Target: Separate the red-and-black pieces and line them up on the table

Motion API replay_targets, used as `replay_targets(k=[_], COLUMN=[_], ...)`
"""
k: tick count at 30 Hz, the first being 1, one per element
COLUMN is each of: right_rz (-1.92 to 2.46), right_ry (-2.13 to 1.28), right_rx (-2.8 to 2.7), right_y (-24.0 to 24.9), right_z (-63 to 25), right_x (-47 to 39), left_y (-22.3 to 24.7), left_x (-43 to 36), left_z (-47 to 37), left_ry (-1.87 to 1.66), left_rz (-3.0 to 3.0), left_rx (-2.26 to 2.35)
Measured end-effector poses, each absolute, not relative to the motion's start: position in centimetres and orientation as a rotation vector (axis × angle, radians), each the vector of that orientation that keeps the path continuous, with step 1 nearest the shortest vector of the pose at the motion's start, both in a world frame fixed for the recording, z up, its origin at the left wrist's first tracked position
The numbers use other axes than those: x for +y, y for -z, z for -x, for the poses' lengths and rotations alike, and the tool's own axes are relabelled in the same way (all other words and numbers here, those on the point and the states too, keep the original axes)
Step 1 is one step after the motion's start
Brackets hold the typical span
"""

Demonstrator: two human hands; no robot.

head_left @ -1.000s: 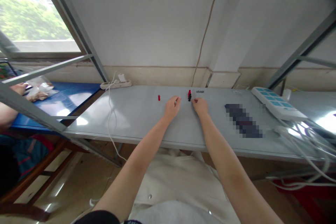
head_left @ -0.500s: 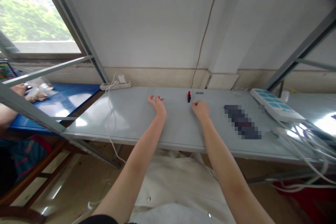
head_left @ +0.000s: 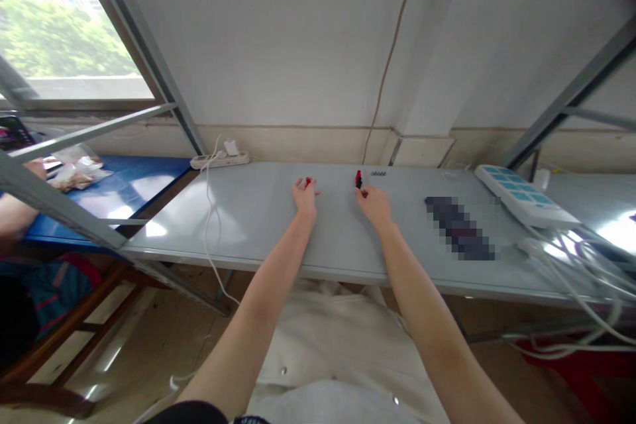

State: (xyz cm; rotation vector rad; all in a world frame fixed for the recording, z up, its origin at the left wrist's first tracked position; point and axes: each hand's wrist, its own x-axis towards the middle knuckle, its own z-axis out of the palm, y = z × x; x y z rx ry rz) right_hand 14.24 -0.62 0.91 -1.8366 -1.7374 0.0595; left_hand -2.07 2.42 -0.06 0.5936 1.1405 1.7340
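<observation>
My left hand (head_left: 304, 200) is raised a little over the grey table (head_left: 258, 212), its fingers curled around a small red piece (head_left: 309, 181). To the right, my right hand (head_left: 375, 204) has thumb and forefinger pinched together at the near end of a short row of small pieces. That row has red pieces (head_left: 358, 174) at the far end and black pieces (head_left: 358, 183) at the near end. Whatever sits between my right fingertips is mostly hidden. Just behind this hand lies a line of tiny dark pieces (head_left: 378, 173).
A white power strip (head_left: 223, 160) with a trailing cable is at the back left. On the right stand a large white power strip with blue panels (head_left: 517, 195), tangled white cables (head_left: 586, 285) and a pixelated dark item (head_left: 460, 228). Another person's arm (head_left: 17, 212) is at the blue table (head_left: 149, 175).
My left hand has moved slightly right and turned, so the red piece shows more. My right hand has shifted left and forward, up to the black pieces.
</observation>
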Motion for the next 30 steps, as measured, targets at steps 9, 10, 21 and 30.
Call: replay_targets(k=[9,10,21,30], right_rz=[1.459,1.444,1.499,1.443], right_ry=[-0.121,-0.134,-0.226,-0.234], right_rx=[-1.922,-1.914,-1.551,-1.578], right_y=[-0.1,-0.1,-0.8,-0.8], right_z=[-12.5,-12.4,-12.8,-12.7], right_x=[-0.6,-0.6,-0.9,-0.9], left_y=[-0.4,-0.4,-0.6,-0.6], left_x=[1.7,1.7,0.7,0.6], left_z=[1.8,1.8,1.3,1.1], left_ry=[-1.482,-1.428,-1.072,-1.029], left_rz=[-0.793,-0.805,-1.135,-1.260], left_rx=[0.944,0.899,0.728,0.765])
